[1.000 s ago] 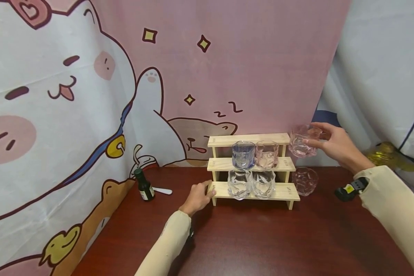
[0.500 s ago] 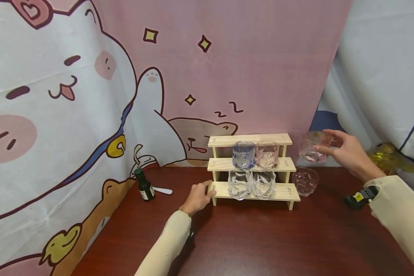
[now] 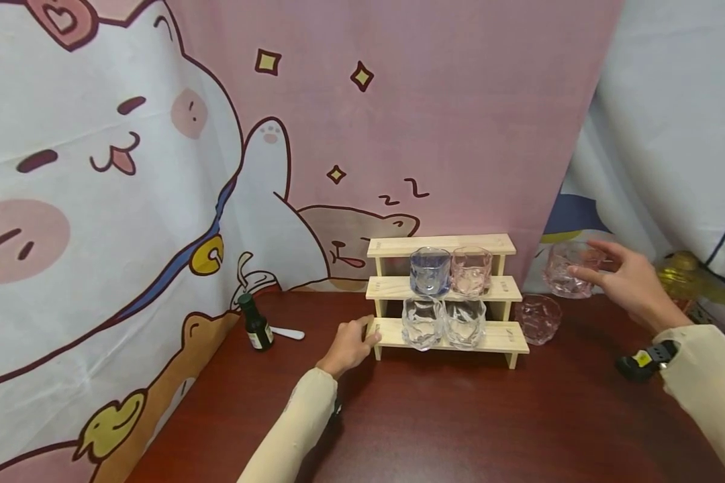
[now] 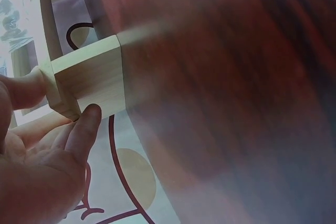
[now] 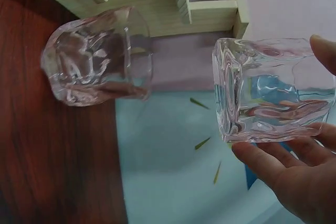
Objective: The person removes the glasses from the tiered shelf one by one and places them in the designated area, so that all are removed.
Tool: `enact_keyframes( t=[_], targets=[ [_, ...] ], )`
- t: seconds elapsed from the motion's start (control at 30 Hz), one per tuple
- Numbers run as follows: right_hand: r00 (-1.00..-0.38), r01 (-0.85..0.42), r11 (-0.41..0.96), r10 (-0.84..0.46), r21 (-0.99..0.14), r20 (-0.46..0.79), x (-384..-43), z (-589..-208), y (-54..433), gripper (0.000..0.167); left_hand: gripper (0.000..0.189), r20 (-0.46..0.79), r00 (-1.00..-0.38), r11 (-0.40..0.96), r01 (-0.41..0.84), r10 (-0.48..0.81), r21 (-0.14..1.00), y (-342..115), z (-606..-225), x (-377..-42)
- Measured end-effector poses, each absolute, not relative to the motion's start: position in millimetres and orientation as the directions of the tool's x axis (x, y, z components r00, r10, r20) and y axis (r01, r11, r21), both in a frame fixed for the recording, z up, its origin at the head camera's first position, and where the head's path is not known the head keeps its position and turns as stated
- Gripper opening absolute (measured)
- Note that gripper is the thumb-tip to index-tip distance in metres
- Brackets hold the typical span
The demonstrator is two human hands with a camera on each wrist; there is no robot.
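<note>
behind everything we see a printed cloth, and in front of it a red-brown table. on it stands the wooden rack, three steps high, and we place the rest by it. the right hand is raised well to the rack's right; the left hand is at the left end of the rack's lowest step. the held glass, faintly pink and roughly upright, is in the air right of the rack, apart from it. a standing glass sits on the table just beside the rack's right end; we cannot tell whether they touch. the rack's middle step bears a blue glass and a pink glass, its lowest a left clear glass and a right clear glass. well left of the rack is a small dark bottle.

we judge that the held glass could clip the standing glass if lowered too near the rack, or slip, its walls being smooth. a tug on the rack could jar the glasses it carries.

the right thumb and fingers are spread to the held glass's breadth, gripping its sides. the left thumb and fingers are nearly together, pinching the rack's wooden end.
</note>
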State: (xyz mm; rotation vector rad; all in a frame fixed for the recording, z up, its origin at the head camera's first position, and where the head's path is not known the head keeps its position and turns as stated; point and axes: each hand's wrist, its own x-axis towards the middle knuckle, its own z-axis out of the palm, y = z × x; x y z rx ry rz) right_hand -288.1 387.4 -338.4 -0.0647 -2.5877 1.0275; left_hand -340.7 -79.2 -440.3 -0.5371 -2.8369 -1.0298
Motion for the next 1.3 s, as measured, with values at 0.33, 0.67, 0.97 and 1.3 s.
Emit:
enact_keyframes(
  t=[0.33,0.67,0.97,1.3],
  targets=[
    [-0.940,-0.047,0.734,0.198,-0.678,0.279,-283,-359,404,0.089,0.049,0.182,-0.933,0.702,0.355,0.312,0.617,-79,-441,-338],
    [-0.937,0.026,0.728,0.256,-0.685,0.236,-278,-371,409,0.090,0.049,0.194,-0.931,0.714,0.363,0.310,0.599,-79,-443,-342],
    [-0.929,0.074,0.707,0.306,-0.704,0.210,-278,-386,415,0.093,0.049,0.189,-0.934,0.714,0.353,0.302,0.604,-79,-441,-342],
    [-0.930,0.140,0.701,0.336,-0.700,0.150,-277,-405,413,0.094,0.049,0.186,-0.937,0.719,0.347,0.296,0.603,-79,-440,-343]
  ],
)
